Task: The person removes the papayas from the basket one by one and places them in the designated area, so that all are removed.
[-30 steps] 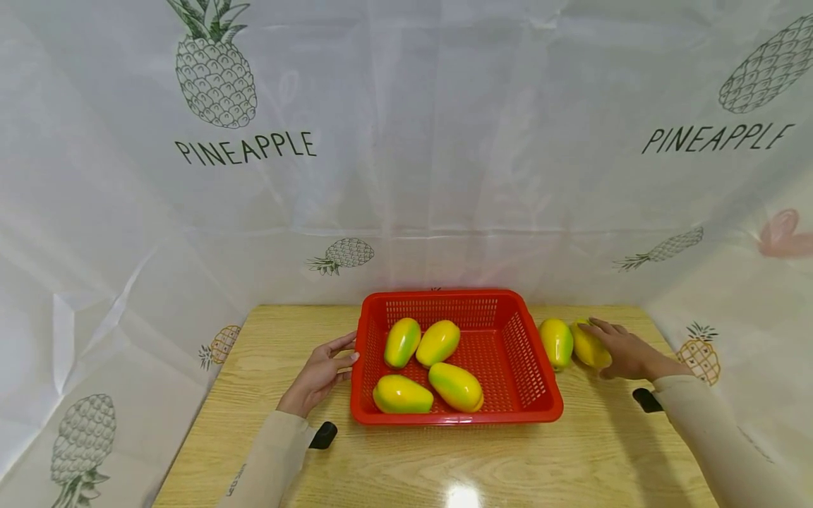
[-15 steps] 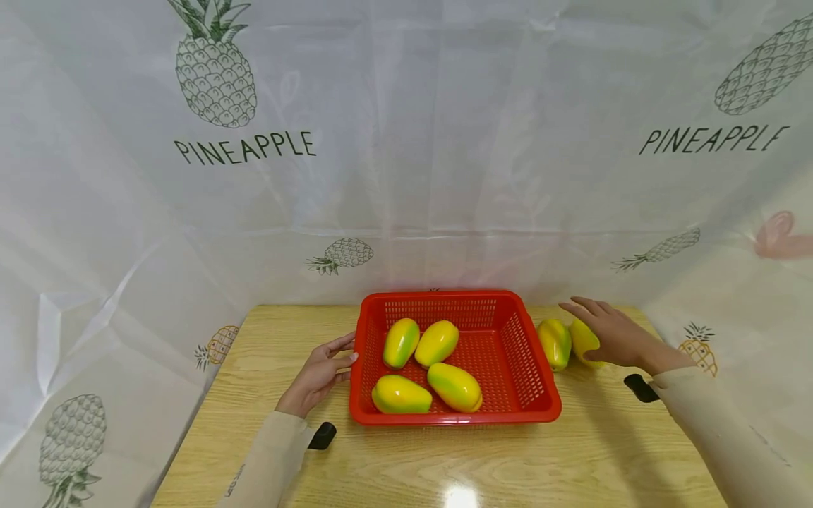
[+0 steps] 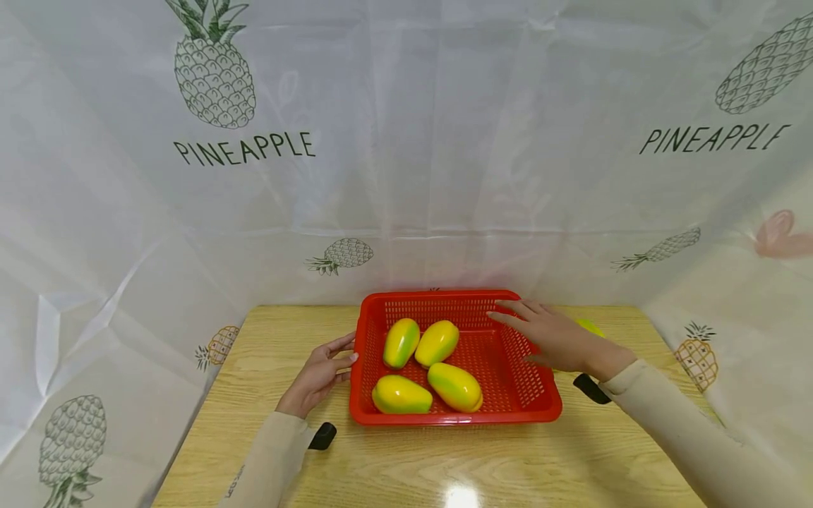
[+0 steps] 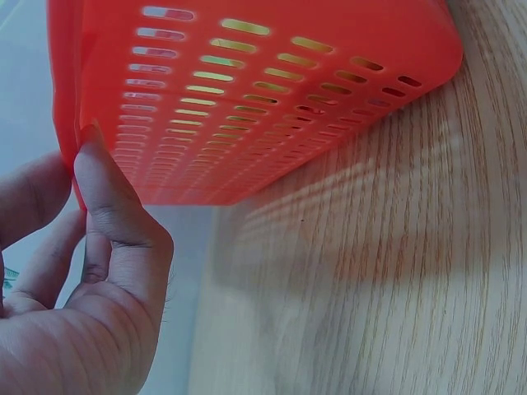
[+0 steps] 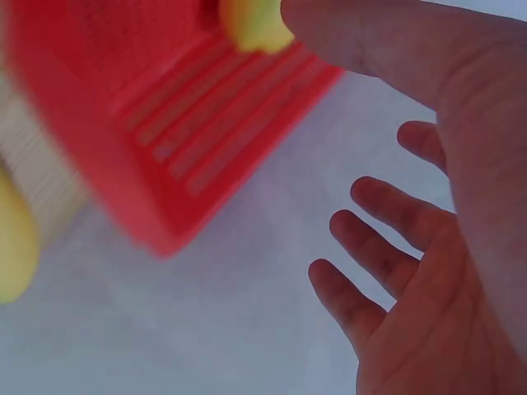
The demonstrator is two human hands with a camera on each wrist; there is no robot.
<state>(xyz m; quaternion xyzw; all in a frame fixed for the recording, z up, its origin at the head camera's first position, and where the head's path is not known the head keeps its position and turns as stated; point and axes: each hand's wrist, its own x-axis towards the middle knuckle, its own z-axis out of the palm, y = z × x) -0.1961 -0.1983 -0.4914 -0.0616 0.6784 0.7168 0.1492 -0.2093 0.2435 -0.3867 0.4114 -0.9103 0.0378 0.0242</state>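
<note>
Left hand [image 3: 317, 377]: it pinches the left rim of the red basket [image 3: 457, 419] between the thumb and the fingers, as the left wrist view shows well.
Right hand [image 3: 562, 340]: it grasps nothing; the fingers are extended and spread, above the right rim, toward the basket's far right corner.
Red basket: it stands upright on the wooden table [image 3: 406, 466], close to the far edge, about midway between the left and right edges.
Fruits in the basket: four, yellow with green. An upright-looking fruit [image 3: 402, 343] lies in the far left part, and a slanted fruit [image 3: 437, 343] is just beside it. A lying fruit [image 3: 401, 395] is at the near left corner, and a large fruit [image 3: 455, 386] is near the middle of the near edge.
Fruit outside [image 3: 590, 327]: on the table, toward its far right corner, mostly hidden behind the right hand.
Backdrop [image 3: 444, 141]: white sheet printed with pineapples, behind the table's far edge.
</note>
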